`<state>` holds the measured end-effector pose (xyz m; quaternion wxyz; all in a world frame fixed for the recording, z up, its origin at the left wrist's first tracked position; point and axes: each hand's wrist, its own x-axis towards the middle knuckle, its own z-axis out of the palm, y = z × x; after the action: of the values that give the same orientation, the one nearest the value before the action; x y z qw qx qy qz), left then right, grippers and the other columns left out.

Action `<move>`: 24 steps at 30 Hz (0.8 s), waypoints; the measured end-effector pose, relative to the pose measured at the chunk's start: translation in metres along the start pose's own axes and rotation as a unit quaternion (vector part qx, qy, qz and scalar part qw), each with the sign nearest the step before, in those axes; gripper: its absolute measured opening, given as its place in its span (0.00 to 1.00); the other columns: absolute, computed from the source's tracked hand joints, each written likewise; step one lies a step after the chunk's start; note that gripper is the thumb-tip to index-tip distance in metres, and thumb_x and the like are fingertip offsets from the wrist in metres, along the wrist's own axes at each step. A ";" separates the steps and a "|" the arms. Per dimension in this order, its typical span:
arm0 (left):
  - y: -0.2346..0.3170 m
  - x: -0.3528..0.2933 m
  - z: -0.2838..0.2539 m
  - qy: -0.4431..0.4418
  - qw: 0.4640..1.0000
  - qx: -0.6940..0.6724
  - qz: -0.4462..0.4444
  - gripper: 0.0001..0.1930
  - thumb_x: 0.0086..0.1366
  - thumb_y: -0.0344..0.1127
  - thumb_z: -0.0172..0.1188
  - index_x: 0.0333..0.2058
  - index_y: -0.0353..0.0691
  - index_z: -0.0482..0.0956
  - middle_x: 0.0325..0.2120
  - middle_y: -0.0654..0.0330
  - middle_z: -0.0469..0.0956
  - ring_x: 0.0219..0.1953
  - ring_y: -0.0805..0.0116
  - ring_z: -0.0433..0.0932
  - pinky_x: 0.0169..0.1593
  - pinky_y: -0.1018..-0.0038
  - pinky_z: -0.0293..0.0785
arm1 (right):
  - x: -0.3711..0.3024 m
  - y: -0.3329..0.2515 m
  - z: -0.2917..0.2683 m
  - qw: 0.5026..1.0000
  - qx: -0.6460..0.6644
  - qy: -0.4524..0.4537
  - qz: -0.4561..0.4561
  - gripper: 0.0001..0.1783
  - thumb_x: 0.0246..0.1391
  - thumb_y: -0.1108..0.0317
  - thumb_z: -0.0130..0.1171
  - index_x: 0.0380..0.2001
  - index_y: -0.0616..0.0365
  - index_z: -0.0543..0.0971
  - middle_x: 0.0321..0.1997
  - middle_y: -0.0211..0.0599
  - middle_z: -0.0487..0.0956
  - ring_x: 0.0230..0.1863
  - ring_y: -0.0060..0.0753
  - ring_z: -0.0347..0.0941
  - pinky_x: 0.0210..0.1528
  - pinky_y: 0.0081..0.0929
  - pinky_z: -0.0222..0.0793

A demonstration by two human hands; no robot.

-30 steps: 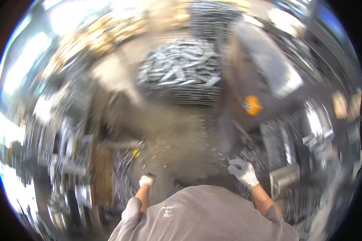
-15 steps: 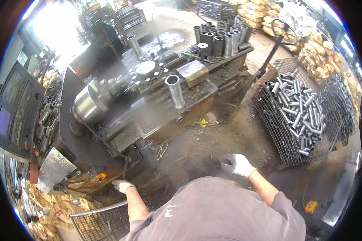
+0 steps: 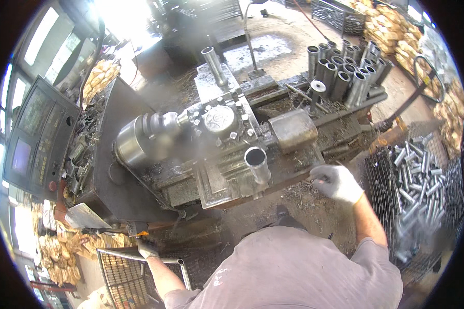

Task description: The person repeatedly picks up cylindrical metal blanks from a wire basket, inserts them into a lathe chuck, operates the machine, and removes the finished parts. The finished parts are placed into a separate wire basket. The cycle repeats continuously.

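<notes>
Left hand now by wire basket, right hand nearer lathe

Metalworking shop: lathe chuck, control panel, crate of cut metal tubes.

Right hand, white-gloved, held out ahead of torso, on right side; fingers loosely curled, pointing left; whether they grip anything, unclear. Right forearm bare, angled up and slightly inward from sleeve. Left hand, gloved, well out to left, lower in view; finger pose too small to read. Left forearm bare, slanting outward, away from body. Hands well apart.
</notes>
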<state>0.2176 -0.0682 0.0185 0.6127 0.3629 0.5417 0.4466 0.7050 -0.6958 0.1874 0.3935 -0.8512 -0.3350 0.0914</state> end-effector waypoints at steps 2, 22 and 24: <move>-0.010 -0.030 0.033 0.019 0.999 -0.038 -0.026 0.18 0.78 0.54 0.51 0.32 0.52 0.75 0.22 0.70 0.71 0.22 0.71 0.68 0.25 0.70 0.64 | 0.050 -0.013 -0.040 0.999 0.031 -0.009 -0.041 0.16 0.56 0.69 0.70 0.48 0.59 0.88 0.38 0.43 0.90 0.36 0.34 0.87 0.41 0.32 0.83; -0.188 -0.122 0.056 -0.099 0.957 0.272 0.004 0.16 0.68 0.39 0.61 0.45 0.30 0.85 0.39 0.48 0.86 0.42 0.60 0.81 0.51 0.63 0.77 | 0.397 -0.237 0.177 0.718 -0.465 -0.455 -0.248 0.29 0.43 0.49 0.76 0.44 0.59 0.89 0.43 0.41 0.89 0.42 0.36 0.83 0.46 0.41 0.78; -0.200 -0.111 0.038 -0.117 0.952 0.282 0.013 0.16 0.68 0.39 0.60 0.45 0.30 0.85 0.39 0.48 0.86 0.42 0.60 0.81 0.51 0.63 0.77 | 0.409 -0.229 0.201 0.689 -0.458 -0.490 -0.275 0.27 0.42 0.51 0.77 0.41 0.59 0.89 0.41 0.37 0.89 0.37 0.30 0.80 0.42 0.39 0.76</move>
<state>0.2842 -0.2386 -0.1240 0.5388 0.5774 0.5653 0.2382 0.8170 -0.2048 0.2635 -0.2574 -0.6297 -0.6997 0.2185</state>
